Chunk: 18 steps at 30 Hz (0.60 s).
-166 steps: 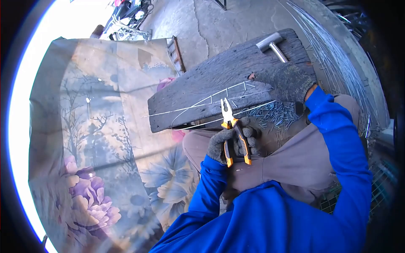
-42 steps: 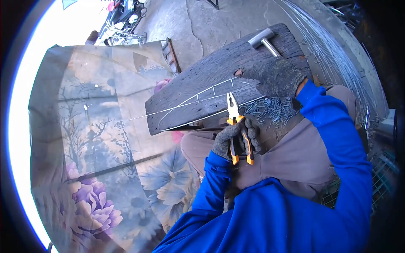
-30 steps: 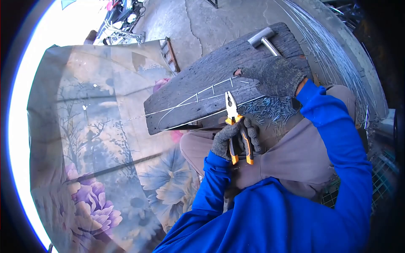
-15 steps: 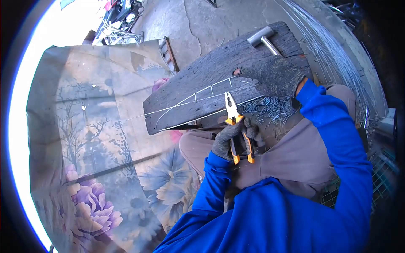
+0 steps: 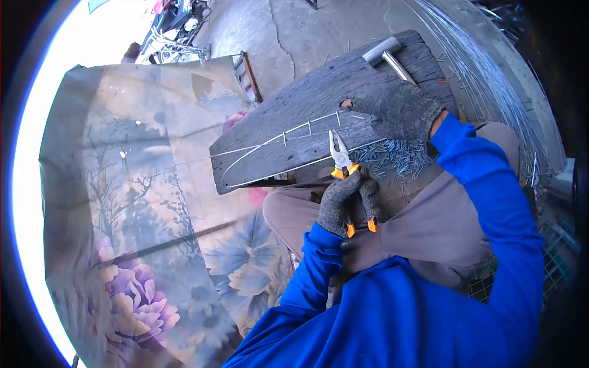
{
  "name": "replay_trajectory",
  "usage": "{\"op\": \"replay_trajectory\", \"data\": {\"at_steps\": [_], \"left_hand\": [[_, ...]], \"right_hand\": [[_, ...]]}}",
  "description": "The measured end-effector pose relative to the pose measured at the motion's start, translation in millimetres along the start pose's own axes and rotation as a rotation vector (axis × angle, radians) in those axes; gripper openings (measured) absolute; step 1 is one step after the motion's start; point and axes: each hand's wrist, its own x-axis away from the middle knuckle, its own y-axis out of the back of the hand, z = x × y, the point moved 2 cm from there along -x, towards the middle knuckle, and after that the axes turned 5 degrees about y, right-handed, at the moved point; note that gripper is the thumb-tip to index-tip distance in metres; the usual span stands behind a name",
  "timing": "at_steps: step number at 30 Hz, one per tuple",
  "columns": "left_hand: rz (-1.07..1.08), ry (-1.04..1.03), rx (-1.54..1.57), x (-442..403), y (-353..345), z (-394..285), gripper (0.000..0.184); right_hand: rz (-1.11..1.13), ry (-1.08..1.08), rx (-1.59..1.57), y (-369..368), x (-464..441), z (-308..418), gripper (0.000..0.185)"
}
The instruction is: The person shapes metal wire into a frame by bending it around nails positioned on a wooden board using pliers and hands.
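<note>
My left hand (image 5: 348, 202), in a grey knitted glove, is wrapped round pliers (image 5: 341, 156) with orange and black handles. Their jaws point up, just beside the front edge of a dark wooden block (image 5: 294, 104). On the block lies a long bent wire (image 5: 261, 151) with several short cross-pieces along it. Its strands run under my gloved right hand (image 5: 408, 113), which is closed over their ends. One bare fingertip pokes out of that glove; the other fingers are mostly hidden.
A steel hammer (image 5: 392, 58) rests on the block's far right end. Cut nails or short rods (image 5: 396, 161) lie piled by the near edge. Long thin wires (image 5: 485, 73) spread at the right. A flowered sheet (image 5: 141, 184) covers the left; a motorcycle (image 5: 175, 30) stands behind.
My left hand and the pliers have shifted slightly right, and the handles look closer together. My right hand stays in place on the block. The wire has barely moved.
</note>
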Motion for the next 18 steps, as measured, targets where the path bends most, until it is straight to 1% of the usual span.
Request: {"op": "replay_trajectory", "data": {"at_steps": [2,3,5,6,8,9,10,12,13,14,16,17,18], "left_hand": [[-0.034,-0.049,-0.207,0.6,-2.6,-2.9,0.020],[-0.035,-0.049,-0.206,-0.3,-2.0,-3.8,0.020],[-0.214,-0.078,-0.457,-1.0,2.5,-5.8,0.020],[-0.213,-0.082,-0.457,-1.0,5.2,-5.3,0.020],[-0.470,-0.110,-0.762,-2.4,15.2,-5.7,0.020],[-0.546,-0.191,-0.910,-5.2,17.3,-5.4,0.022],[-0.543,-0.189,-0.909,-9.3,20.2,-2.3,0.022],[-0.985,-0.381,-1.673,-10.6,18.4,-2.1,0.026],[-0.867,-0.451,-1.664,-10.2,36.6,-2.7,0.038],[-0.870,-0.461,-1.663,-9.2,52.6,-5.8,0.038],[-0.618,-0.214,-1.370,-1.0,75.3,-3.4,0.035],[-0.614,-0.203,-1.378,2.8,68.0,-5.2,0.035],[-0.530,-0.129,-1.220,4.9,53.2,-4.1,0.036]], "right_hand": [[-0.014,0.035,0.037,-0.2,0.7,2.5,0.067],[-0.014,0.013,0.067,-0.6,1.1,4.9,0.067],[-0.014,-0.004,0.098,-2.1,1.0,7.0,0.068],[-0.026,0.007,0.073,-4.2,1.7,5.1,0.068],[-0.037,0.018,0.053,-3.3,1.7,4.6,0.068],[-0.027,-0.005,0.050,-2.1,2.6,6.5,0.068],[-0.016,-0.029,0.045,-1.9,3.7,8.4,0.067],[-0.007,-0.033,0.055,7.7,6.7,12.6,0.067],[-0.002,-0.030,0.063,11.8,5.1,12.8,0.067],[-0.005,-0.023,0.067,14.3,2.0,10.0,0.067],[0.263,-0.208,0.123,8.1,4.0,2.3,0.070],[0.260,-0.221,0.117,3.5,4.5,-1.9,0.070],[0.200,-0.169,0.112,-2.1,3.7,-5.5,0.070]]}}
